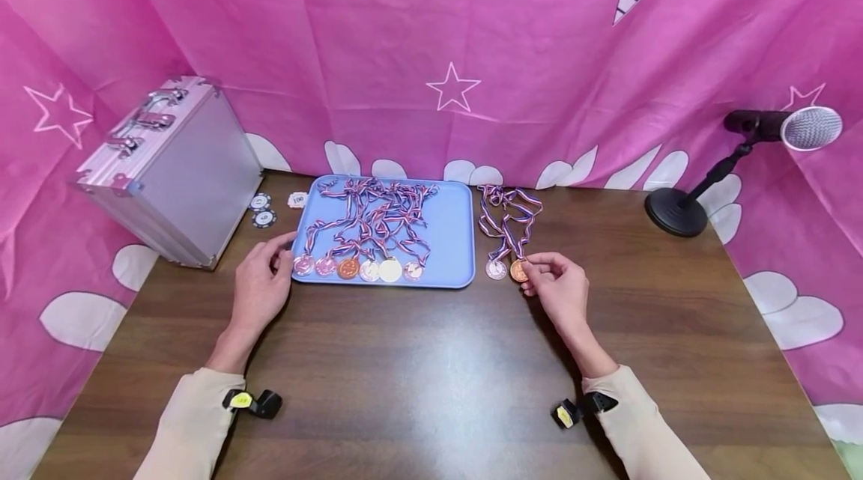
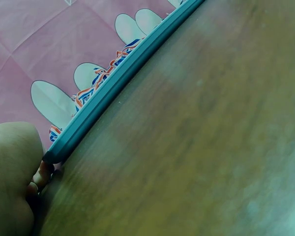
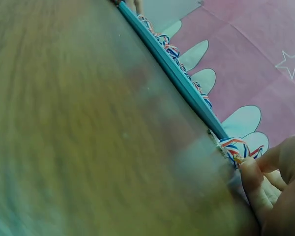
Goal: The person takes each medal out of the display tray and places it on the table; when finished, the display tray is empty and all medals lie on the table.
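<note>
The right hand (image 1: 558,287) pinches the edge of a bronze-coloured medal (image 1: 518,271) between thumb and fingers, on the table right of the tray. Beside it lies a silver-coloured medal (image 1: 496,269); their striped ribbons (image 1: 506,222) stretch toward the backdrop. Relaxed fingers of the left hand (image 1: 261,281) rest against the left edge of a blue tray (image 1: 450,240). Along the tray's front lies a row of medals, including a bronze-coloured medal (image 1: 347,268) and a gold-coloured medal (image 1: 390,270). Their tangled red, white and blue ribbons (image 1: 377,210) lie behind them. The left fingertips are partly hidden.
A silver case (image 1: 182,180) stands at the left, with poker chips (image 1: 264,219) and a white chip plaque (image 1: 297,200) beside it. At the back right, a microphone (image 1: 809,128) sits on a black stand (image 1: 676,212). A pink curtain (image 1: 384,38) hangs behind the wooden table (image 1: 404,375).
</note>
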Demonstrator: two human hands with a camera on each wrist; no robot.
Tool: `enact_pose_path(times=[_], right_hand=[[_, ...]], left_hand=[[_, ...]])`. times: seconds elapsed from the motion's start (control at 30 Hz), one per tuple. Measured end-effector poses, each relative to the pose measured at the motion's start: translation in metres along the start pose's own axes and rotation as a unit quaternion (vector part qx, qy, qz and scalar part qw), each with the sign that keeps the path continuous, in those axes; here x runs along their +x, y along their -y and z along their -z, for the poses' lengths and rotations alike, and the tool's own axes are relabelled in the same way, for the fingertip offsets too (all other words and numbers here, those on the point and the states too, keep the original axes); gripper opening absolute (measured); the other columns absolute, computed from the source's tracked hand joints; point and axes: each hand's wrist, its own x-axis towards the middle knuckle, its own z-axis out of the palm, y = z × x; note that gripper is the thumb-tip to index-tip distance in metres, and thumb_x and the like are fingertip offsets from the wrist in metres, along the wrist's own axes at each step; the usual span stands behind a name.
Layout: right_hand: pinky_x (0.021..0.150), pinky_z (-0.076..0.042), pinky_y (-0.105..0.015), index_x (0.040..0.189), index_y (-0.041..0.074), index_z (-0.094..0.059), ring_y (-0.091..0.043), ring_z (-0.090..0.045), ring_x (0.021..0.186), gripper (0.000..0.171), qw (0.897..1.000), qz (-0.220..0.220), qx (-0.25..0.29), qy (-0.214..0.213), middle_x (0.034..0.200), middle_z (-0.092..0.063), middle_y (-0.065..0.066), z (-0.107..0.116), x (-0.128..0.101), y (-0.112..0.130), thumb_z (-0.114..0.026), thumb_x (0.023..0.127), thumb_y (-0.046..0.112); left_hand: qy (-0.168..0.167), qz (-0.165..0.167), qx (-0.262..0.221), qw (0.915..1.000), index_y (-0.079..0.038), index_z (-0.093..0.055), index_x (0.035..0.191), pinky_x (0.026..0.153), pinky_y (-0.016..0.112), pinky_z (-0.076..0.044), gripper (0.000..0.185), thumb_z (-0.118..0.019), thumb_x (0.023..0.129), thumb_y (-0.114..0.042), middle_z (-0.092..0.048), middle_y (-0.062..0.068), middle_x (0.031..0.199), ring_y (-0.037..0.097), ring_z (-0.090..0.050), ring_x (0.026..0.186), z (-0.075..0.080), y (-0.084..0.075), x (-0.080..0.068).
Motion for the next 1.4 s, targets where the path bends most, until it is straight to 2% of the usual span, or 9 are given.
enact_pose_path(times=[0.17, 0.3, 0.4, 0.53, 0.77, 0.97, 1.13, 1.27, 1.4], right_hand=[[0.053, -0.057, -0.020, 0.103, -0.006, -0.080, -0.001, -0.067, 0.053, 0.011, 0.995, 0.047, -0.089, -0.010, 0.080, -0.078, -0.013, -0.001, -0.002, -0.004, -0.081, 0.097, 0.002], [0.057, -0.049, -0.014, 0.098, 0.000, -0.084, 0.003, -0.062, 0.056, 0.011, 0.981, 0.090, -0.167, -0.028, 0.078, -0.077, -0.010, -0.001, -0.001, -0.006, -0.086, 0.091, 0.009], [0.063, -0.043, -0.016, 0.094, 0.004, -0.085, 0.001, -0.060, 0.063, 0.012, 0.969, 0.117, -0.215, -0.041, 0.077, -0.076, -0.007, 0.000, 0.001, -0.008, -0.091, 0.087, 0.013], [0.068, -0.042, -0.021, 0.092, 0.006, -0.087, -0.003, -0.059, 0.069, 0.014, 0.959, 0.140, -0.242, -0.042, 0.078, -0.074, -0.007, 0.000, 0.004, -0.011, -0.094, 0.086, 0.016], [0.067, -0.042, -0.019, 0.091, 0.006, -0.087, -0.002, -0.059, 0.068, 0.015, 0.961, 0.141, -0.232, -0.044, 0.078, -0.074, -0.007, -0.001, 0.003, -0.013, -0.096, 0.085, 0.015], [0.064, -0.041, -0.016, 0.092, 0.005, -0.087, -0.005, -0.061, 0.066, 0.015, 0.966, 0.142, -0.211, -0.051, 0.078, -0.075, -0.007, -0.003, 0.002, -0.011, -0.096, 0.086, 0.014], [0.062, -0.041, -0.014, 0.092, 0.006, -0.088, -0.003, -0.059, 0.065, 0.011, 0.969, 0.142, -0.196, -0.058, 0.079, -0.074, -0.006, -0.004, -0.001, -0.009, -0.094, 0.087, 0.013], [0.061, -0.042, -0.012, 0.093, 0.006, -0.088, -0.003, -0.059, 0.065, 0.009, 0.970, 0.162, -0.172, -0.052, 0.080, -0.074, -0.007, -0.007, -0.005, -0.007, -0.094, 0.086, 0.009], [0.061, -0.043, -0.012, 0.093, 0.004, -0.088, -0.005, -0.059, 0.065, 0.008, 0.971, 0.190, -0.146, -0.029, 0.079, -0.073, -0.007, -0.016, -0.011, -0.003, -0.093, 0.087, 0.007]], left_hand=[[0.007, 0.003, 0.002, 1.0000, -0.002, -0.071, 0.146, 0.075, 0.028, -0.037, 0.037, -0.055, 0.113, -0.007, -0.063, 0.016, 0.100, 0.025, -0.054, 0.089, 0.000, -0.001, 0.000], [0.007, 0.006, 0.002, 1.0000, -0.002, -0.071, 0.146, 0.075, 0.029, -0.037, 0.037, -0.055, 0.112, -0.006, -0.063, 0.017, 0.100, 0.025, -0.054, 0.089, 0.000, -0.001, 0.000], [0.006, 0.004, 0.001, 1.0000, -0.002, -0.071, 0.146, 0.076, 0.030, -0.037, 0.037, -0.056, 0.112, -0.006, -0.063, 0.017, 0.100, 0.025, -0.054, 0.089, 0.000, -0.001, 0.001], [0.006, 0.004, 0.002, 1.0000, -0.002, -0.071, 0.146, 0.077, 0.031, -0.037, 0.037, -0.055, 0.112, -0.006, -0.063, 0.017, 0.101, 0.026, -0.054, 0.090, 0.000, -0.001, 0.001], [0.006, 0.010, 0.005, 0.9999, -0.003, -0.070, 0.147, 0.077, 0.033, -0.038, 0.038, -0.055, 0.112, -0.007, -0.063, 0.017, 0.100, 0.026, -0.054, 0.090, 0.001, 0.002, -0.001], [0.000, 0.006, 0.006, 1.0000, -0.002, -0.071, 0.145, 0.076, 0.032, -0.038, 0.037, -0.056, 0.111, -0.005, -0.064, 0.017, 0.100, 0.026, -0.055, 0.089, 0.002, 0.002, -0.002], [-0.004, -0.001, 0.008, 1.0000, -0.002, -0.072, 0.144, 0.076, 0.033, -0.038, 0.037, -0.056, 0.111, -0.004, -0.064, 0.017, 0.099, 0.026, -0.055, 0.089, 0.002, 0.002, -0.001], [-0.007, -0.008, 0.005, 0.9999, -0.001, -0.072, 0.143, 0.076, 0.034, -0.038, 0.036, -0.056, 0.110, -0.003, -0.063, 0.017, 0.097, 0.027, -0.055, 0.088, 0.001, 0.001, 0.000], [-0.006, -0.006, 0.001, 1.0000, -0.002, -0.072, 0.143, 0.076, 0.033, -0.038, 0.036, -0.057, 0.110, -0.003, -0.063, 0.016, 0.097, 0.026, -0.054, 0.087, 0.000, 0.000, 0.000]])
